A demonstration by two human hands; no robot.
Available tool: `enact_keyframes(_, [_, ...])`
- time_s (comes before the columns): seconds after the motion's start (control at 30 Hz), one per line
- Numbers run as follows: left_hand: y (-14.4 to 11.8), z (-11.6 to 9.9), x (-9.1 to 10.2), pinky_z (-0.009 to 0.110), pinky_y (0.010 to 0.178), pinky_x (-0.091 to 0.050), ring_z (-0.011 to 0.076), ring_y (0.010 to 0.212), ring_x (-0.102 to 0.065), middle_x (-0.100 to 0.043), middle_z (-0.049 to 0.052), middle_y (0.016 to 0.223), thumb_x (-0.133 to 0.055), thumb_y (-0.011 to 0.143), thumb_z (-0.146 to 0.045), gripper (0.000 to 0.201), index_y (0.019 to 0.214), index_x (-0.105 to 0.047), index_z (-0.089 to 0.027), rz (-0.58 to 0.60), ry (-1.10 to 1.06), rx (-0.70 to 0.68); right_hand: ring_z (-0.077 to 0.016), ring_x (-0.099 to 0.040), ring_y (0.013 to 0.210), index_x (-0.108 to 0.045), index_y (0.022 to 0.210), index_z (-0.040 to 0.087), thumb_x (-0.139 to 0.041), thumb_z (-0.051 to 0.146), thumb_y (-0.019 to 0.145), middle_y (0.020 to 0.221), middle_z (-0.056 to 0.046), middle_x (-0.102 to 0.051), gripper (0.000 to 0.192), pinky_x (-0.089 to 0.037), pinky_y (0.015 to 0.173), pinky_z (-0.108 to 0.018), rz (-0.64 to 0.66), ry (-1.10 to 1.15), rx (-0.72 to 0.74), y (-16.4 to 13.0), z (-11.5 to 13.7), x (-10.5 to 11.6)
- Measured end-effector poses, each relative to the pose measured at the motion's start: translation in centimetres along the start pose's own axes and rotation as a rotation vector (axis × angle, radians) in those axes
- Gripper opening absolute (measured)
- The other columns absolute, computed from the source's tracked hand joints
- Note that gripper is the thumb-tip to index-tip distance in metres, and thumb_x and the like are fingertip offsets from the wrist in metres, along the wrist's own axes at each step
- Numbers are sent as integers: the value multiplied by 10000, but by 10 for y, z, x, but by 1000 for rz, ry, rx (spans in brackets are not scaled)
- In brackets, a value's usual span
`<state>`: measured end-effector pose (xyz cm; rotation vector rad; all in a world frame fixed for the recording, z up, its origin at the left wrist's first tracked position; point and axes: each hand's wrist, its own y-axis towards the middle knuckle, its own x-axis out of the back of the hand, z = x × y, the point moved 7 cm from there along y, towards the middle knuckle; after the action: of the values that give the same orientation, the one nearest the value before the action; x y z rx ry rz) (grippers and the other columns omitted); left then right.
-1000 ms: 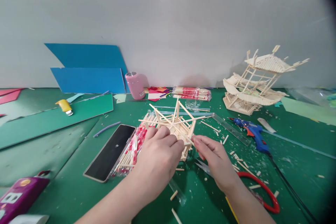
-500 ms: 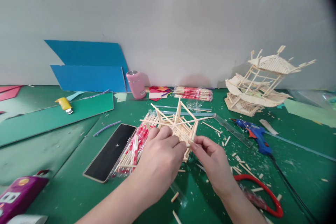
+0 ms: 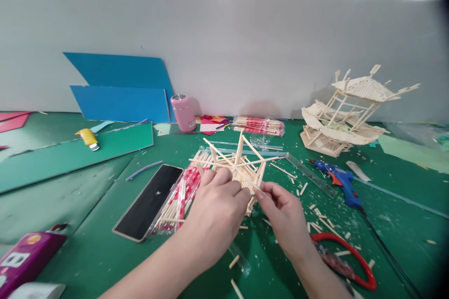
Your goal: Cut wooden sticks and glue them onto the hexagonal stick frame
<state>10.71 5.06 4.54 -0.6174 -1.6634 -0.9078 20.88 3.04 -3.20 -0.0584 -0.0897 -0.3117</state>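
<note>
Since before, right hand (image 3: 284, 212) has closed in, pinching a stick at the frame's (image 3: 238, 168) near edge; left hand (image 3: 219, 208) clamps it mid-bench. Steady grip, gentle seating advised.

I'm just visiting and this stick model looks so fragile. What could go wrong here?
The left hand grips the stick frame while the right hand pinches its edge; too much pressure might snap thin sticks or joints. Spokes poking upward could catch the fingers. Loose offcuts and red-handled scissors lie close beside the right wrist and might get knocked.
</note>
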Motion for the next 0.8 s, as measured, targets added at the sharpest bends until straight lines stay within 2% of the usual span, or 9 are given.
enact_keyframes(0.1, [0,-1,2,374,621,-299,218,692,-443,-600,40,631,-459,849,-156,214,669,-575,-165,7,21,6,-113,-377,569,-521,746,191,-541,439,792,616,42,-411,253,-315,503,-233,7,2,23,-1,1,0])
enact_keyframes(0.2, [-9,5,14,400,669,-322,263,805,-470,-656,77,811,-478,859,-229,165,929,-607,-153,-78,15,25,-123,-393,580,-530,756,201,-530,455,801,595,50,-375,258,-332,536,-240,45,11,44,-3,4,-1])
enact_keyframes(0.27, [-21,12,22,427,732,-336,289,913,-466,-649,102,985,-520,844,-292,306,1112,-545,-147,-156,-4,48,-121,-381,553,-540,767,204,-525,469,801,582,54,-373,268,-331,532,-243,61,21,46,-3,3,-1])
enact_keyframes(0.33, [-37,24,25,445,777,-350,300,981,-456,-608,110,1099,-576,810,-323,409,1183,-503,-173,-203,-41,107,-120,-374,534,-551,804,202,-527,479,798,580,52,-394,279,-325,519,-243,64,33,34,-2,1,0])
enact_keyframes(0.47, [-64,48,14,450,777,-408,282,961,-501,-587,111,1039,-634,768,-264,370,1120,-550,-187,-318,-227,279,-127,-413,580,-553,841,199,-543,476,791,659,27,-490,281,-310,518,-235,59,46,9,-2,-5,-1])
enact_keyframes(0.53, [-70,52,6,424,762,-443,256,931,-526,-582,107,1004,-630,770,-225,322,1084,-579,-176,-383,-350,285,-127,-419,596,-554,810,202,-557,471,781,689,22,-516,271,-309,521,-232,50,50,6,-2,-7,-3])
enact_keyframes(0.63, [-68,52,-1,365,699,-474,207,827,-556,-584,87,920,-603,783,-170,247,1030,-623,-167,-452,-472,239,-108,-366,554,-551,753,199,-581,456,768,631,44,-464,260,-303,503,-221,23,61,2,-3,-6,-4])
enact_keyframes(0.7, [-63,50,-1,340,667,-468,191,774,-562,-592,74,857,-582,794,-151,186,962,-661,-163,-453,-493,207,-96,-325,538,-554,720,192,-597,432,766,595,56,-408,247,-294,491,-210,8,73,6,-4,-4,-4])
enact_keyframes(0.8, [-56,49,0,323,655,-446,171,713,-570,-616,52,779,-551,814,-129,159,872,-691,-176,-388,-481,185,-93,-316,554,-558,692,189,-605,407,770,593,59,-390,236,-301,503,-200,10,108,11,-3,-4,-6])
